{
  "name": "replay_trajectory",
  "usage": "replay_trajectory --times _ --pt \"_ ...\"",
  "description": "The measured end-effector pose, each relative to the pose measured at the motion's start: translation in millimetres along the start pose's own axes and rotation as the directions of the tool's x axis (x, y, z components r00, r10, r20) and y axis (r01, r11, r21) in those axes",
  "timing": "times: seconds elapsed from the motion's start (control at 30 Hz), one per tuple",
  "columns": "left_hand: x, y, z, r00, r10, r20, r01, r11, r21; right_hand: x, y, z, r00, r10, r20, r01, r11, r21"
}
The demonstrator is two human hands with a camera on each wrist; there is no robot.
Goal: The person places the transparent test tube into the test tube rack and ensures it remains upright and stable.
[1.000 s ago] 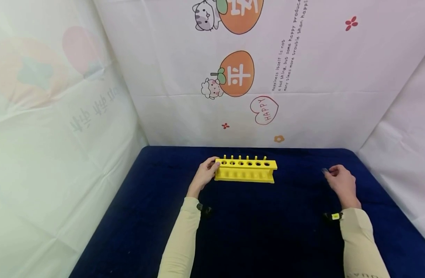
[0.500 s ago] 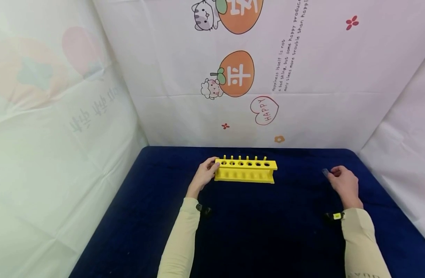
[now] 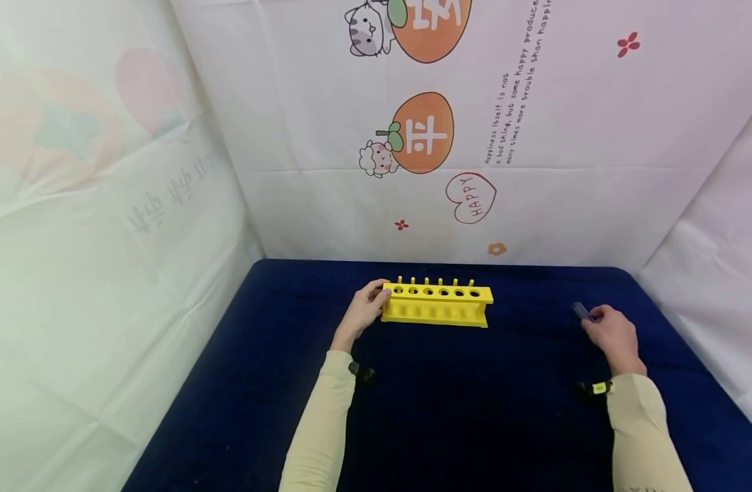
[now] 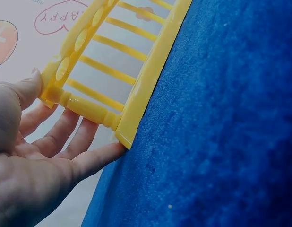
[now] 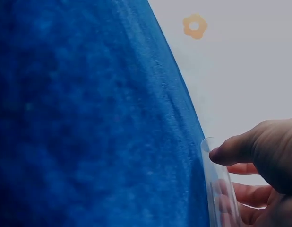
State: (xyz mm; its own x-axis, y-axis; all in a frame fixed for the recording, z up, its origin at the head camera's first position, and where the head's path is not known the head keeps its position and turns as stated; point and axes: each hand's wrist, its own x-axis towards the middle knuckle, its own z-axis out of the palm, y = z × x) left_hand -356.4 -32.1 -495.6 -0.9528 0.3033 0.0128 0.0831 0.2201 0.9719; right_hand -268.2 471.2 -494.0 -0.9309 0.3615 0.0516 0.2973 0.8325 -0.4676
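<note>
A yellow test tube rack (image 3: 437,295) stands upright on the blue tabletop, its row of round holes and upright pegs showing. My left hand (image 3: 359,313) grips the rack's left end. In the left wrist view the thumb lies on the top plate of the rack (image 4: 154,70), and the fingers of the left hand (image 4: 37,161) touch its end post and base. Far to the right, my right hand (image 3: 615,336) holds a clear test tube (image 3: 581,311). From the right wrist, the thumb of the right hand (image 5: 261,161) presses the tube (image 5: 213,182) against the fingers, close to the cloth.
Dark blue cloth (image 3: 462,403) covers the table. A white printed sheet (image 3: 326,205) rises behind its far edge, and further white sheets hang at the left (image 3: 166,287) and right (image 3: 720,287).
My right hand has shifted slightly right and towards me, and more of the test tube shows beyond its fingers. My left hand stays on the rack. The head view has shifted a little.
</note>
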Motion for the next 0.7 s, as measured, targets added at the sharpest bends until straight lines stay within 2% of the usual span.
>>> replay_trajectory --times 0.43,0.7 --pt "-0.2 2.0 -1.2 0.999 -0.026 0.035 0.026 1.000 -0.010 0.3 4 4 1.000 0.012 0.008 -0.012 1.000 -0.029" --pt "-15.8 29.6 -1.9 0.998 -0.030 0.051 0.031 0.999 -0.017 1.7 3 1 0.996 0.043 0.072 -0.040 0.999 -0.034"
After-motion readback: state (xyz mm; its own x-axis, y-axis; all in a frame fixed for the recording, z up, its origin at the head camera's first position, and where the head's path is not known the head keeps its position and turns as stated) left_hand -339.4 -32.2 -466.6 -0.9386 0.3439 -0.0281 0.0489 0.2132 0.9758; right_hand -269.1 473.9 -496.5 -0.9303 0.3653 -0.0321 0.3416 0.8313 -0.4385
